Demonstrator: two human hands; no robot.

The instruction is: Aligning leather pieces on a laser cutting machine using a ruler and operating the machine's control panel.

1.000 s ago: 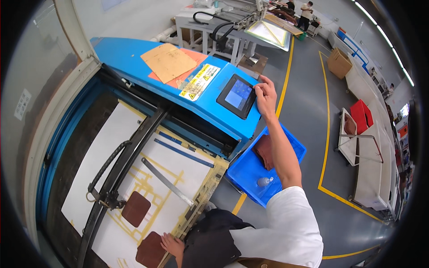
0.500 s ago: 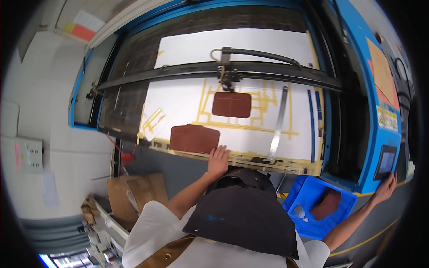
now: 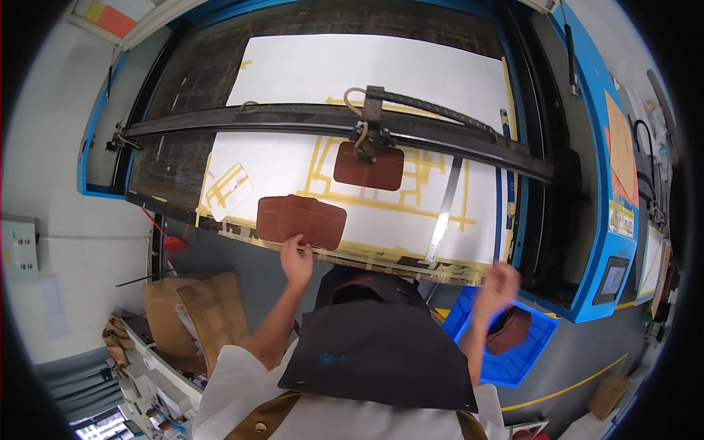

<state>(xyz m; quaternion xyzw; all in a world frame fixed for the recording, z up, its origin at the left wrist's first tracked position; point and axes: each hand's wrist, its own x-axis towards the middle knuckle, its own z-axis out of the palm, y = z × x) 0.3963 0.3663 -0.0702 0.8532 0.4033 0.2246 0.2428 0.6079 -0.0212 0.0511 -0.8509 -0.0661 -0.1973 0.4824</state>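
Note:
Flat reddish-brown leather-like pieces (image 3: 323, 218) lie overlapping at the near edge of the machine bed. My left hand (image 3: 296, 262) has its fingertips closed on their near edge. A similar brown piece (image 3: 367, 170) with rounded corners lies farther in, partly beneath the machine's head (image 3: 370, 141). My right hand (image 3: 500, 287) is smeared by motion at the bed's front right corner, above a blue bin; its fingers cannot be made out.
A dark gantry beam (image 3: 293, 121) crosses the white, yellow-taped bed (image 3: 293, 66). A metal ruler (image 3: 444, 213) lies on the right side. The blue bin (image 3: 524, 367) below holds brown pieces. A control screen (image 3: 610, 280) is at right, cardboard (image 3: 209, 315) at lower left.
My right hand has left the control screen and swung left to the bed's front corner. My left hand has moved onto the brown pieces, which now lie more spread apart. The view has shifted.

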